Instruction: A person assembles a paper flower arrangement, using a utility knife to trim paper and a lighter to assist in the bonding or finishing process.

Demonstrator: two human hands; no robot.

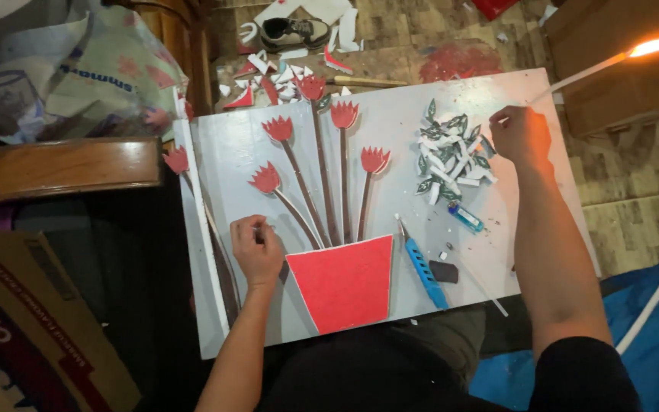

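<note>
Item: craft board (451, 99), pale grey, lying across the person's lap, filling the centre of the frame.

Mounted on it: one red pot cut-out (345, 284) at lower centre; dark brown stems (322, 183) fanning upward from it; red flower heads (278, 128) capping the stems across the upper middle. One further red head (177, 159) and its stem sit at the board's left edge. By the look of it the pot, stems and blooms are all in place; no leaves show along the stems.

Loose stock: a heap of green-and-white leaf cut-outs (451, 152) at upper right of the board, unattached, suggesting the leaf stage is what remains.

Left hand (257, 248): lower left of the board, just beside the pot, fingers curled and pinched on a small pale piece; what the piece is cannot be told.

Right hand (522, 133): upper right, just beside the leaf heap, fingers closed around a thin white stick (585, 75) whose far end burns with a flame (654, 46) at the frame's upper right corner.

Tools on the board: blue craft knife (423, 271) right of the pot; small dark block (444, 271) touching it; blue lighter (465, 217) below the leaves; a second thin white stick (482, 286) nearby.

Surroundings: red and white paper scraps (276, 76) and a shoe (293, 32) on the floor at top; wooden furniture (55, 164) at left; cardboard box (32, 320) at lower left; blue sheet (650, 343) at lower right.
</note>
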